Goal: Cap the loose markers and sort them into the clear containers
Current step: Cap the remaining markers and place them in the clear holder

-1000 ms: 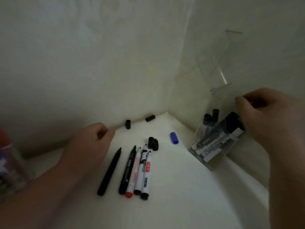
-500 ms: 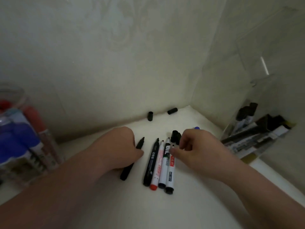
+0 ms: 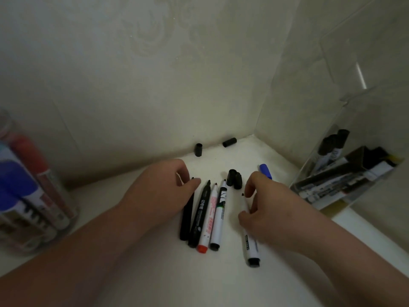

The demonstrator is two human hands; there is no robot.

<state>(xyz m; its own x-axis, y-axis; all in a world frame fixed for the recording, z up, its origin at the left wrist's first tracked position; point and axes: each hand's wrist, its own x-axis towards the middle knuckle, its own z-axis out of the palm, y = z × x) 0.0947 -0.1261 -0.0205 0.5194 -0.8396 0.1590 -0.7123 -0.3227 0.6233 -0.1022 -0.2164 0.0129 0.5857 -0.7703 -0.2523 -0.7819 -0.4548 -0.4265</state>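
The white marker [image 3: 250, 244] in my right hand [image 3: 272, 209] has a smooth, glossy plastic barrel; the slim black marker [image 3: 185, 220] between the fingers of my left hand [image 3: 159, 193] looks matt plastic. The loose black caps [image 3: 234, 179] are dull plastic, the blue cap [image 3: 265, 171] shinier. The square clear container [image 3: 363, 134] and the round clear container [image 3: 70, 218] are glossy transparent plastic. The wall [image 3: 155, 74] is matt, faintly embossed.

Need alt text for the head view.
The right hand grips an uncapped white marker on a pale tabletop; the left hand curls over the tip of a slim black marker, beside three more uncapped markers. Loose black caps lie behind.
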